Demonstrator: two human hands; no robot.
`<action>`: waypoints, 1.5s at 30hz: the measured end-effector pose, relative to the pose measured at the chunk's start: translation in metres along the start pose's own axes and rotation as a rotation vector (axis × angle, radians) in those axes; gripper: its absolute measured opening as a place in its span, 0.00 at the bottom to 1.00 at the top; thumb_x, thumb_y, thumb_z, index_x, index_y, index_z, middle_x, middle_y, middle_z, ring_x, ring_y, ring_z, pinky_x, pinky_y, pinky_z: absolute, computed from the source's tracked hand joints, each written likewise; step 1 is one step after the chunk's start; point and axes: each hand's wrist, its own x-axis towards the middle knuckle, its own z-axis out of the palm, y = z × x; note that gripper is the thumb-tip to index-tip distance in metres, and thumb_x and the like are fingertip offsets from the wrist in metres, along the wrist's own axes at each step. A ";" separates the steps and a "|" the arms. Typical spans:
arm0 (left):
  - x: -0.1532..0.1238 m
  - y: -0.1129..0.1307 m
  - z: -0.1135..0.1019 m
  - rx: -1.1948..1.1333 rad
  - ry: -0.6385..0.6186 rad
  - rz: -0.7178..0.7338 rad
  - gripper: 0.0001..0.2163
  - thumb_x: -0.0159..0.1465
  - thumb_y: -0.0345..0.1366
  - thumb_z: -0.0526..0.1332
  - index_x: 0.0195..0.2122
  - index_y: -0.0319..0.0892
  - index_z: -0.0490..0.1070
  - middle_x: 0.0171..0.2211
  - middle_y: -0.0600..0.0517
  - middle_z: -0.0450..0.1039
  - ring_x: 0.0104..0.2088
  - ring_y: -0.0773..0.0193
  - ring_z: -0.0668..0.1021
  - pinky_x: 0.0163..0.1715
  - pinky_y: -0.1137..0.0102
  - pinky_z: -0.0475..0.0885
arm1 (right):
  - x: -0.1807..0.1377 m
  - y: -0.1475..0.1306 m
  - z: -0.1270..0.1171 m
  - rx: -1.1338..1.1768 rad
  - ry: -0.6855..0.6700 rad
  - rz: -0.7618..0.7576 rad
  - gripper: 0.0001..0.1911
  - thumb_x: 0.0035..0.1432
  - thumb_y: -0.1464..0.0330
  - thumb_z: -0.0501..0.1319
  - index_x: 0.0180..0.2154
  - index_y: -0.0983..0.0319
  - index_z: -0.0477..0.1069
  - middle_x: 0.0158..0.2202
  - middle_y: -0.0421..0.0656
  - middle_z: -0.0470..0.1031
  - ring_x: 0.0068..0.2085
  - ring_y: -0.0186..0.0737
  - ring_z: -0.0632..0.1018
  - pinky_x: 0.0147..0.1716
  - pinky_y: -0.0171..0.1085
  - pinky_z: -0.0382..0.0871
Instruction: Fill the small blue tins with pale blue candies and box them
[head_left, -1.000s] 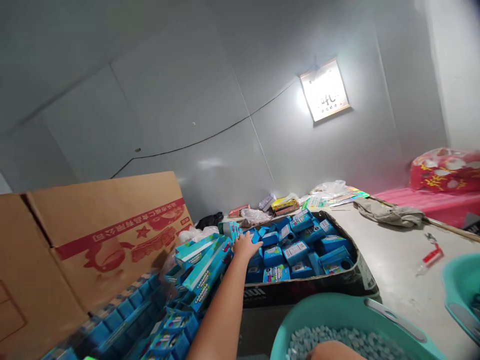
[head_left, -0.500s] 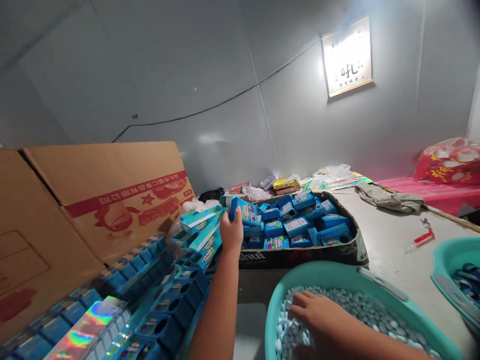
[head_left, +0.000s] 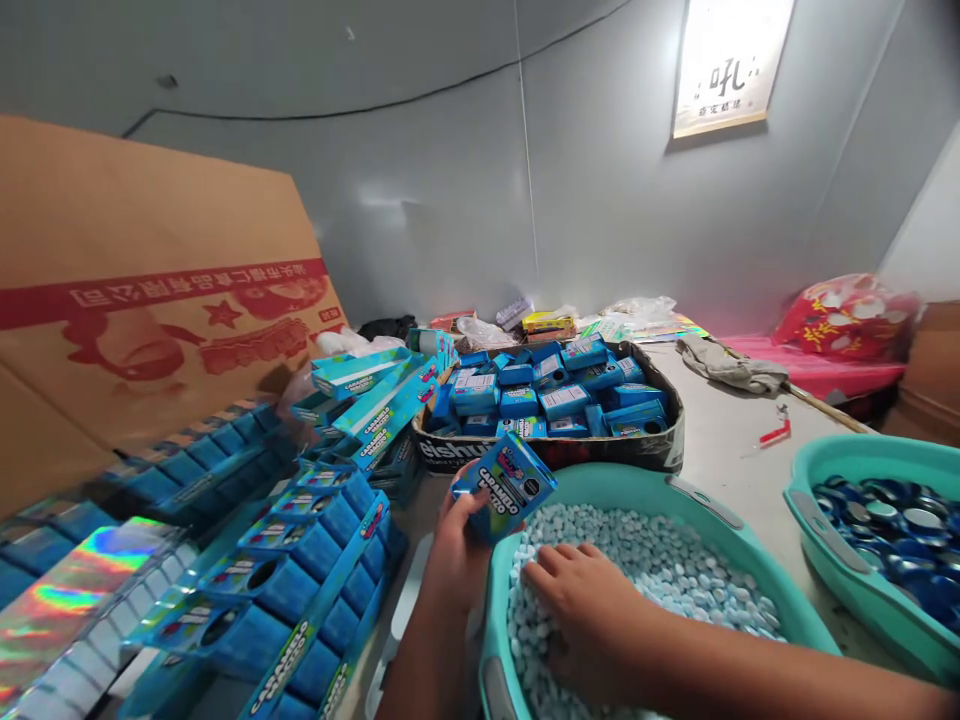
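My left hand [head_left: 456,545] holds a small blue box [head_left: 507,487] printed CARAMELO just above the near-left rim of a teal basin [head_left: 690,496]. The basin is filled with small pale-blue tablets [head_left: 660,560]. My right hand [head_left: 585,608] lies palm down on the tablets at the basin's left side, fingers curled into them. Behind the basin a dark cardboard tray [head_left: 555,452] holds several more blue boxes [head_left: 551,395].
Stacks of blue display cartons [head_left: 300,560] fill the left side, in front of a large brown cardboard box [head_left: 142,290]. A second teal basin [head_left: 881,540] with round blue caps stands at right. A rag [head_left: 724,365], a red tool [head_left: 774,433] and plastic bags lie further back.
My left hand drew back from the tray carrying one blue box to the basin's rim. My right hand settled onto the tablets. The camera tilted down.
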 end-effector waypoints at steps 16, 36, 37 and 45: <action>-0.007 -0.019 0.001 0.223 -0.115 0.121 0.22 0.48 0.35 0.71 0.45 0.41 0.69 0.38 0.50 0.78 0.40 0.58 0.80 0.42 0.66 0.74 | -0.001 0.009 -0.025 -0.052 0.039 0.100 0.13 0.55 0.68 0.58 0.43 0.63 0.73 0.45 0.53 0.75 0.47 0.53 0.76 0.45 0.47 0.70; -0.002 -0.027 -0.001 0.777 -0.310 0.303 0.15 0.53 0.31 0.67 0.43 0.41 0.74 0.42 0.47 0.76 0.43 0.57 0.80 0.42 0.67 0.74 | -0.003 0.017 -0.027 -0.154 -0.192 -0.033 0.11 0.52 0.65 0.61 0.34 0.63 0.79 0.35 0.49 0.80 0.37 0.47 0.79 0.37 0.41 0.70; -0.002 -0.028 -0.001 0.777 -0.316 0.310 0.15 0.53 0.31 0.67 0.43 0.42 0.74 0.42 0.47 0.76 0.43 0.57 0.80 0.42 0.67 0.74 | -0.004 0.023 -0.031 -0.163 -0.213 -0.008 0.10 0.51 0.65 0.61 0.32 0.62 0.79 0.32 0.49 0.80 0.34 0.47 0.78 0.35 0.40 0.69; -0.005 -0.025 0.003 0.485 -0.186 0.163 0.19 0.50 0.36 0.71 0.44 0.40 0.74 0.38 0.48 0.80 0.39 0.54 0.81 0.42 0.64 0.75 | -0.011 0.025 -0.041 -0.072 -0.078 -0.109 0.19 0.53 0.58 0.65 0.45 0.61 0.75 0.43 0.49 0.77 0.44 0.48 0.76 0.43 0.43 0.69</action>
